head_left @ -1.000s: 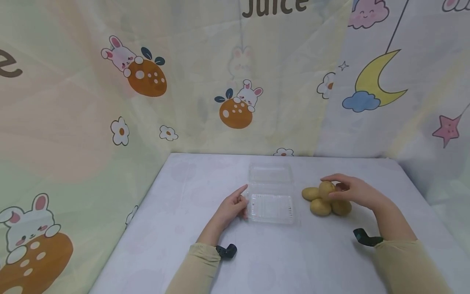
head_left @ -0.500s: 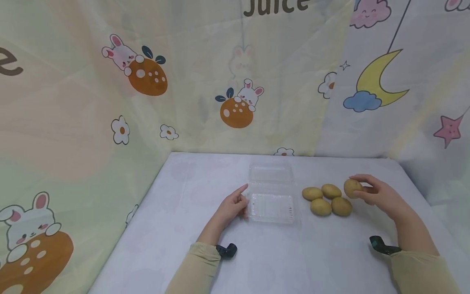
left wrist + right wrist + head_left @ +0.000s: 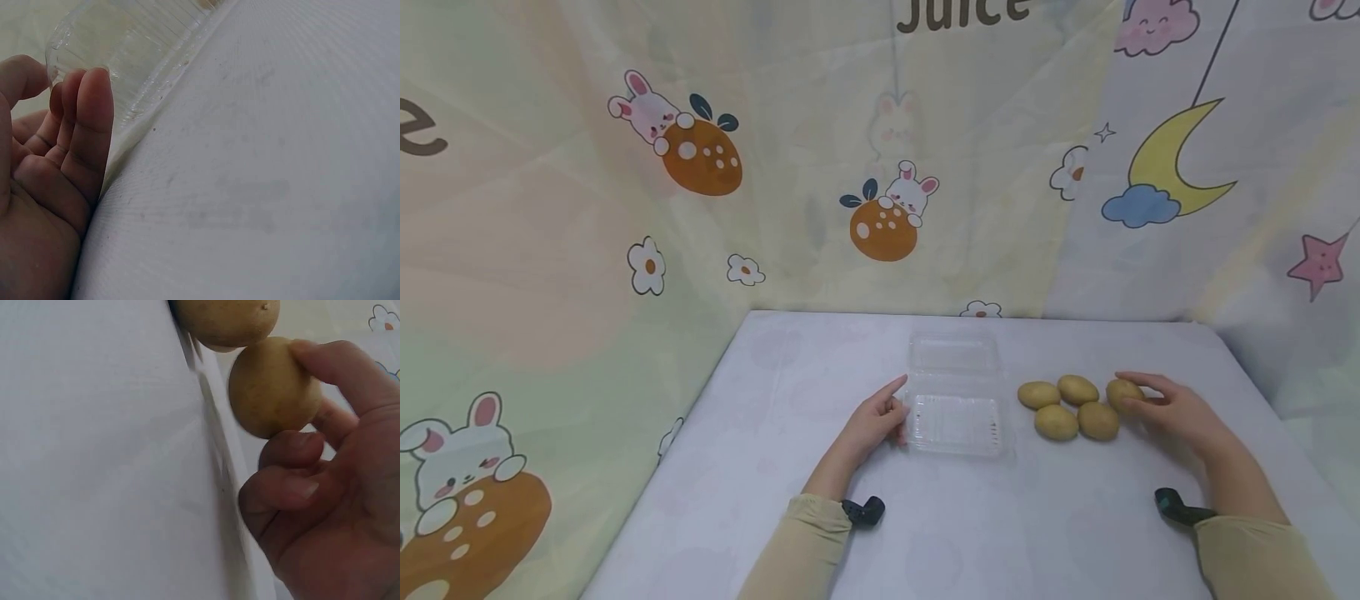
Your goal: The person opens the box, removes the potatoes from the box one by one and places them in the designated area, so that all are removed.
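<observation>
On the white table a clear plastic box (image 3: 955, 427) lies with its lid (image 3: 953, 353) folded back. My left hand (image 3: 876, 421) is at the box's left edge, one finger reaching along the side. In the left wrist view my fingers (image 3: 94, 106) curl at the rim of the box (image 3: 134, 56). My right hand (image 3: 1172, 412) pinches a potato (image 3: 1122, 395) at the right end of a small group of potatoes. From the right wrist view, this potato (image 3: 272, 387) sits between thumb and fingers, right beside another potato (image 3: 228, 319).
The other potatoes (image 3: 1056, 423) lie in two short rows to the right of the box. Behind the table hangs a printed cloth backdrop (image 3: 992, 208), which also runs along the left and right sides.
My right hand has carried the potato from on top of the group to the right, then lowered it to the table beside the others. The left hand and box have stayed put.
</observation>
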Tool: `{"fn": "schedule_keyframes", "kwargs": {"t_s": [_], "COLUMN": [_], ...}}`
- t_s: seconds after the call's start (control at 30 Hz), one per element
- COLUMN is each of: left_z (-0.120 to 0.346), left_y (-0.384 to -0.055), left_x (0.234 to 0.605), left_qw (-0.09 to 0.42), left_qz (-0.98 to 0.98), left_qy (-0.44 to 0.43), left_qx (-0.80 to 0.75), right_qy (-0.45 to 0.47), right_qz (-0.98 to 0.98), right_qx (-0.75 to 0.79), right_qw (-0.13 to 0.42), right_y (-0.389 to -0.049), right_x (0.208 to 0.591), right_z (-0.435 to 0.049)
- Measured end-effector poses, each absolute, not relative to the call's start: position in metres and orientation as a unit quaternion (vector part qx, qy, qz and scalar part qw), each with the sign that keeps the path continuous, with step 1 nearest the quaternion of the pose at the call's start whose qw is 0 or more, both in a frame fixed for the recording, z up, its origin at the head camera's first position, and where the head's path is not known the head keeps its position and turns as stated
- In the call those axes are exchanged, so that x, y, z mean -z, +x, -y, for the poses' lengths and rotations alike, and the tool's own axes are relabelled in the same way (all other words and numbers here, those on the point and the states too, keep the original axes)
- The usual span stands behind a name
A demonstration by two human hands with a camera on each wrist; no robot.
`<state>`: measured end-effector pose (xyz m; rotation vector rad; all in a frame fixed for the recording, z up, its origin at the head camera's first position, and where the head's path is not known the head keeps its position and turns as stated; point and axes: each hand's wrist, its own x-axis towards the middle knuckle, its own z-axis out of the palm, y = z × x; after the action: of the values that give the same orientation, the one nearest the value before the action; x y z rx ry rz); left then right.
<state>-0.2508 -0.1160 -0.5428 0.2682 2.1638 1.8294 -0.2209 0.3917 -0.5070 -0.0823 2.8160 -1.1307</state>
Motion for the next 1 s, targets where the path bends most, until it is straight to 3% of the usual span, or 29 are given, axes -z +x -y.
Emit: {"fn": "schedule_keyframes", "kwargs": {"t_s": [1.0], "left_z": [0.1173], "left_y": [-0.2509], "left_x": [0.5428], "left_qw": [0.149], "left_qz": [-0.755], "left_qy": [0.095], "left_qx": [-0.632], "right_qy": [-0.003], "right_qz": [-0.929], "right_qx": [0.358], "right_qw": [0.093], "right_y": [-0.2247], "right_x": [0.5174], "right_z": [-0.3843]}}
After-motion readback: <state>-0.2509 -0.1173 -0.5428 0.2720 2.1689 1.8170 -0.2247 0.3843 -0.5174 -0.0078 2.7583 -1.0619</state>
